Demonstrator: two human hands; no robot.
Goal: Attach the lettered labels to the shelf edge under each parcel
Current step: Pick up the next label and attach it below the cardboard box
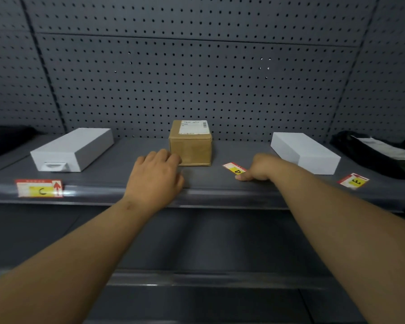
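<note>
- Left hand (156,175) resting palm-down on the shelf (117,164) near its front edge, fingers loosely curled, gripping nothing, knuckles just beside the brown parcel (191,146).
- Right hand (258,168) pinching the D label (234,169) between thumb and fingers, on the shelf top right of the brown parcel.
- C label (39,188) fixed on the shelf edge (220,195) below the left white box (73,149).
- E label (353,181) lying loose by the right white box (305,152).
</note>
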